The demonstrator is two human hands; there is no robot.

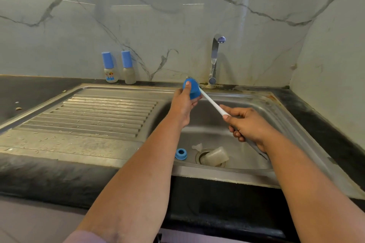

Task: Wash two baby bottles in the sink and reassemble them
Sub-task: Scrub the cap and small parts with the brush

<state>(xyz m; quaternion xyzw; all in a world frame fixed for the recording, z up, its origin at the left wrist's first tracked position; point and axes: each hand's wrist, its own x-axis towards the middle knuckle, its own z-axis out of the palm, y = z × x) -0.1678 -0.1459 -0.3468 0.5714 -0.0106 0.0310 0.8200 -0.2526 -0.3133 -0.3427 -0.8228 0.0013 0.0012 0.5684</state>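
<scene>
Head view, two capped bottles (119, 68), one ring (181, 153), one brush (212, 102)

sink (262, 104): brushed steel, dull w/ scuffs & rust at rim; ribbed drainboard (102, 116) same metal. tap (214, 59) shiny chrome. bench (39, 175) dark, rough stone. wall (177, 16) glossy marble-look. blue cap (191, 89) smooth matt plastic; brush handle (212, 102) white plastic

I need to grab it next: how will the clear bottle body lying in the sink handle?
The bottle body lies on its side over the drain, so a nudge would probably roll it. It looks like thin translucent plastic, likely light. Lying in the basin, it may be slippery.
</scene>
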